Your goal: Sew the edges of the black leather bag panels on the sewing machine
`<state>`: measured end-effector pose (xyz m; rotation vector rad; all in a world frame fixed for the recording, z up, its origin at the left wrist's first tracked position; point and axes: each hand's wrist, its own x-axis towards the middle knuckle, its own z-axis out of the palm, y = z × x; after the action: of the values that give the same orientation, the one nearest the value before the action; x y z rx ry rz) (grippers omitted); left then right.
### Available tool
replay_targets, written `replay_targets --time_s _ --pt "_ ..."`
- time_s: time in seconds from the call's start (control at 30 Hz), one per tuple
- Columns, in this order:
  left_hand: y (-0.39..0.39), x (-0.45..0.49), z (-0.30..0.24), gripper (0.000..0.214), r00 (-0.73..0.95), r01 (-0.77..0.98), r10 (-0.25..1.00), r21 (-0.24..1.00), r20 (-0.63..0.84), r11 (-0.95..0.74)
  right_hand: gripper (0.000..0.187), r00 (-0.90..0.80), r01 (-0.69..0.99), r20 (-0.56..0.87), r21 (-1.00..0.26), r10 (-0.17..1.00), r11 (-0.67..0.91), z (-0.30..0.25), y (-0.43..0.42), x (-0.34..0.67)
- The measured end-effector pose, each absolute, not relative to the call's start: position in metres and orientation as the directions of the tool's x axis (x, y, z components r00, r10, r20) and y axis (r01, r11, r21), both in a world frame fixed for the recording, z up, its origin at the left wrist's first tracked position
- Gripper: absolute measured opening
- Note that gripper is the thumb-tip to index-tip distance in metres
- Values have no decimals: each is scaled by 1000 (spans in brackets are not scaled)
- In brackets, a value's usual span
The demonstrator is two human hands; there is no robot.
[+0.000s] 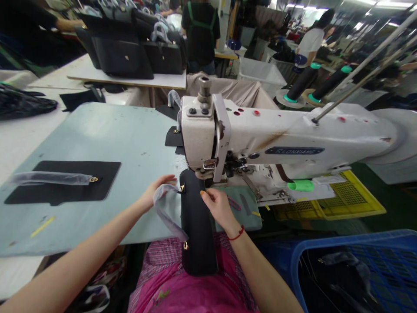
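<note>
A black bag panel point(198, 230) runs from under the head of the sewing machine point(198, 143) down over my lap. Its plastic-wrapped handle point(164, 213) loops out to the left between two gold-coloured rings. My right hand point(220, 208) pinches the panel's right edge between thumb and fingers, just below the machine head. On the other side, my left hand point(156, 191) rests with fingers stretched out by the panel's upper left edge, partly behind the wrapped handle. The needle area is hidden by the machine head.
Another black panel with a wrapped handle point(109, 174) lies on the pale green tabletop point(130, 148). A blue basket point(296, 261) holding black pieces stands at lower right, a yellow crate point(352, 195) behind it. Black bags point(124, 52) sit on a far table; people stand beyond.
</note>
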<state>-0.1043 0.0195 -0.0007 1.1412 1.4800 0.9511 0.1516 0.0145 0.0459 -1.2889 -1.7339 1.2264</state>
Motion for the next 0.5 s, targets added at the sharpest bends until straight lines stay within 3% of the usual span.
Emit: replay_targets --time_s 0.17,0.27,0.33,0.43,0.5 --pt "-9 -65 -13 84 16 89 972 969 -234 232 42 -355 357 -95 -933 930 41 46 -6 164" --pt "-2 -40 -5 72 5 98 966 961 -260 258 36 -416 354 -128 -935 900 31 56 -22 187" --pt "5 -30 0 65 5 61 955 953 -298 297 27 -364 365 -68 -928 929 75 76 -29 217" --pt "8 -21 9 63 -8 -54 940 939 -341 340 22 -18 554 308 -789 951 266 129 -20 283" --pt "7 -17 14 62 -17 -142 925 916 -381 375 27 248 665 641 -658 726 354 177 5 338"
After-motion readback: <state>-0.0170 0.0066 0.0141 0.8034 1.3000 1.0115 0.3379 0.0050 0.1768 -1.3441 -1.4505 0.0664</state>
